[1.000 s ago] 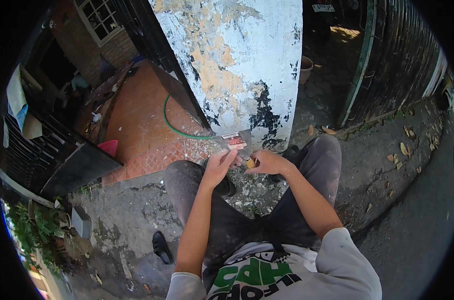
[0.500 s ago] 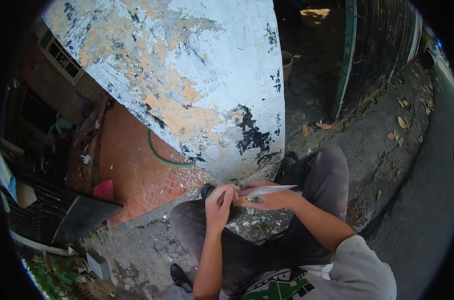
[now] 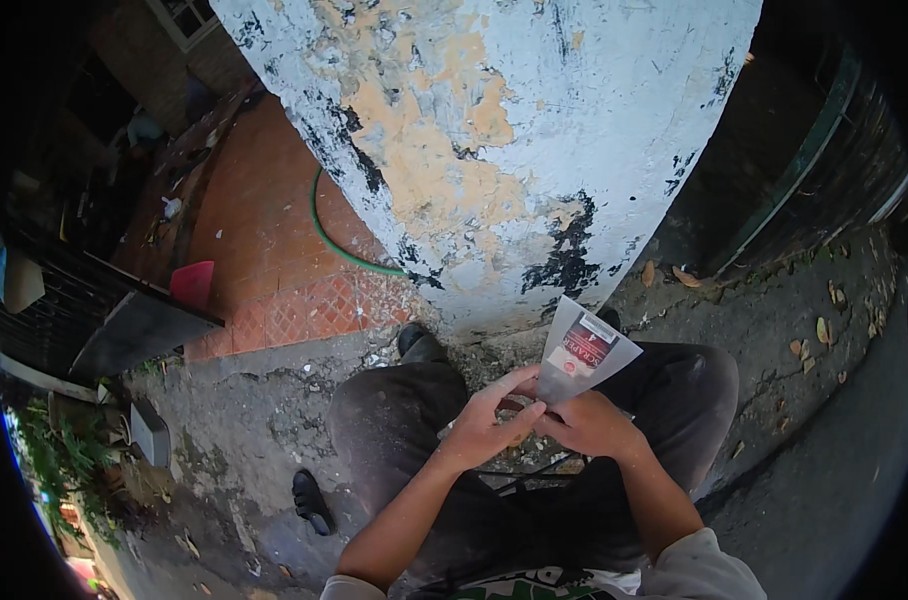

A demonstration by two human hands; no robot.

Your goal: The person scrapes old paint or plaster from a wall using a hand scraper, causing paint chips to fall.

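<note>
Together, left hand point(image 3: 482, 428), right hand point(image 3: 592, 424) grip scraper point(image 3: 586, 352), fingers point(image 3: 507, 386) curled.

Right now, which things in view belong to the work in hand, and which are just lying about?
Work in hand:
- fan-shaped grey metal blade with a red-and-white label, held near its narrow end between left hand and right hand

Lying about:
- curved green hose
- bright pink object, kind unclear
- black open-toed sandal
- dry brown leaf
</note>
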